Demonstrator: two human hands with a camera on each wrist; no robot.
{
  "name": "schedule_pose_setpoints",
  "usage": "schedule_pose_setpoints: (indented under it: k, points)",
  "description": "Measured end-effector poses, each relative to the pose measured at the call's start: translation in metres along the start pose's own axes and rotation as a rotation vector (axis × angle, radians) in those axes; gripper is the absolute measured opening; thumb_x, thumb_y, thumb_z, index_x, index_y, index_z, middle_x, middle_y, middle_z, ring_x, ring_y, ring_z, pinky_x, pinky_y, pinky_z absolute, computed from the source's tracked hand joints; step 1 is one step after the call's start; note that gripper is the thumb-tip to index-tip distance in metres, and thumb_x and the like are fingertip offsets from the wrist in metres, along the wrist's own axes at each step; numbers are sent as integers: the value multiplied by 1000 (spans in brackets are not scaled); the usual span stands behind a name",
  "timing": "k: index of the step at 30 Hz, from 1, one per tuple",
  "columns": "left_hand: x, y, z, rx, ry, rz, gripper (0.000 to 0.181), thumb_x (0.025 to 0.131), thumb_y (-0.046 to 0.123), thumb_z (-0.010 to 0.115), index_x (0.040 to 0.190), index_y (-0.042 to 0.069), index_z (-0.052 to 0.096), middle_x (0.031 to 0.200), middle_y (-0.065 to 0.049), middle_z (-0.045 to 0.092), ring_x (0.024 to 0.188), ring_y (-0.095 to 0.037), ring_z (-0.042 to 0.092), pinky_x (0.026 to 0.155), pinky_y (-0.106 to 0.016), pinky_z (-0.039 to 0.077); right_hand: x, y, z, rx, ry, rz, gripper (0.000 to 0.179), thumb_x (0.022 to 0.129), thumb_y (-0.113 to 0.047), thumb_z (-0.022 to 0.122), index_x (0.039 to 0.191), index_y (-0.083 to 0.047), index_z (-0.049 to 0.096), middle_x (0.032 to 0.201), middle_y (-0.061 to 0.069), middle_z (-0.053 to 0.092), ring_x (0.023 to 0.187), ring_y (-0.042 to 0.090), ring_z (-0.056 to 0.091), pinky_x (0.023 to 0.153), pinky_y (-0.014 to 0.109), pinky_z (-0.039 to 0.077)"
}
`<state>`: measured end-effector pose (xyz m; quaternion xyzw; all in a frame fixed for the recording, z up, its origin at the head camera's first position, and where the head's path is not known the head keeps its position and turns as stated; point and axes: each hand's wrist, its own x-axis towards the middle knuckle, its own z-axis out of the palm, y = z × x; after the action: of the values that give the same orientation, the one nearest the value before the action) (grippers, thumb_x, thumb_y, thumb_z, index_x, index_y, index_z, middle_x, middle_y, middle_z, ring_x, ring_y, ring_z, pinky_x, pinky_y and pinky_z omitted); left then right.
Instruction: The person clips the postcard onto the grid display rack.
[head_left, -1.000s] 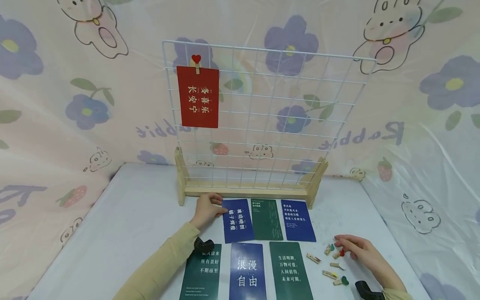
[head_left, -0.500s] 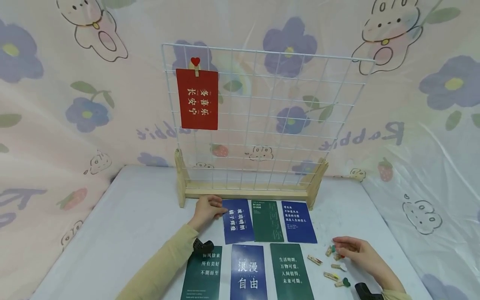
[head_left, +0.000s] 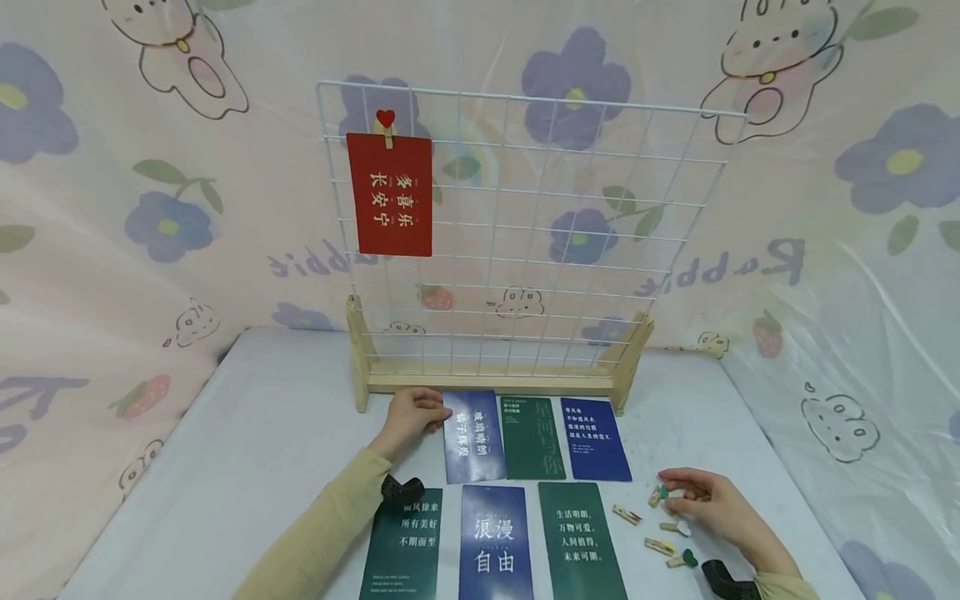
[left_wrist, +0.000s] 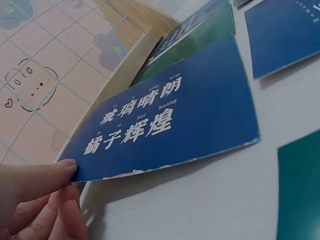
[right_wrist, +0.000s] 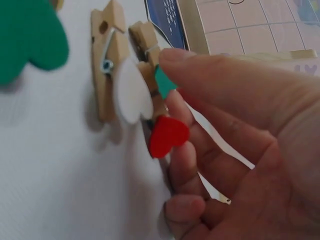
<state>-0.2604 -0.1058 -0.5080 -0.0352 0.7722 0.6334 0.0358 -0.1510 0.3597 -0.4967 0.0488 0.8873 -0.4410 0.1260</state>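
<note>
Left wrist view: blue card [left_wrist: 175, 120] at left end of back row, just in front of wooden base [head_left: 491, 384], left edge raised off table, shadow beneath. Pinched near upper left corner by left hand [head_left: 411, 419], thumb on printed face, fingers below. Right hand [head_left: 720, 508] over at loose clips [head_left: 660, 547], red-heart clip [right_wrist: 170, 136] by the fingers; cannot tell whether clamped or only touched.

Risks, as judged: card swinging or slipping, because held near one corner only; bending, because thin and raised at one side; white-worn long edge maybe fraying more if dragged. Green card [head_left: 533, 437] right beside, easily nudged out of row. Red-heart clip maybe fumbled, or wrong one taken, with white-heart clip [right_wrist: 132, 92] and green-heart clip [right_wrist: 165, 81] crowded close.

Around: base tight behind card's top edge, little finger room. Above, white wire grid [head_left: 517, 229], red card [head_left: 390, 196] pegged top left. Right of green card, second blue card [head_left: 597, 440]. Front row: dark green card [head_left: 403, 546], partly covered by black wrist unit [head_left: 402, 490], possible scrape; then front blue card [head_left: 495, 542] and right green card [head_left: 581, 542].
</note>
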Motion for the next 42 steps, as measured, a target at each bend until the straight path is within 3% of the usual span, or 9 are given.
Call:
schedule_pose_setpoints:
  k: [8, 14, 32, 42]
  points:
    - [-4, 1, -3, -46, -39, 21, 25, 80, -1, 74, 102, -9, 65, 80, -11, 67, 70, -19, 66, 64, -29, 57, 2, 1, 3, -20, 26, -27, 41, 81, -9, 75, 117, 5, 63, 101, 9, 66, 71, 18, 49, 59, 25, 43]
    - [-6, 5, -4, -46, -56, 29, 24, 81, 0, 74, 103, -8, 65, 83, -12, 67, 73, -19, 66, 67, -30, 57, 3, 1, 3, -45, 36, -20, 31, 84, -10, 72, 111, 5, 65, 91, 6, 65, 67, 18, 49, 57, 26, 41]
    - [-11, 8, -9, -76, -29, 15, 23, 81, 2, 75, 102, -5, 67, 83, -10, 67, 74, -18, 65, 70, -33, 57, 9, -3, 2, -50, 26, 43, 18, 87, -12, 69, 99, 1, 71, 84, 5, 68, 72, 19, 58, 62, 29, 48]
    - [-12, 9, -9, -85, -26, -9, 23, 81, 4, 76, 101, -3, 67, 84, -9, 68, 74, -17, 65, 71, -35, 57, 11, -6, -1, -85, 10, 71, 19, 89, -16, 68, 99, 0, 71, 80, 3, 65, 71, 19, 54, 63, 31, 43]
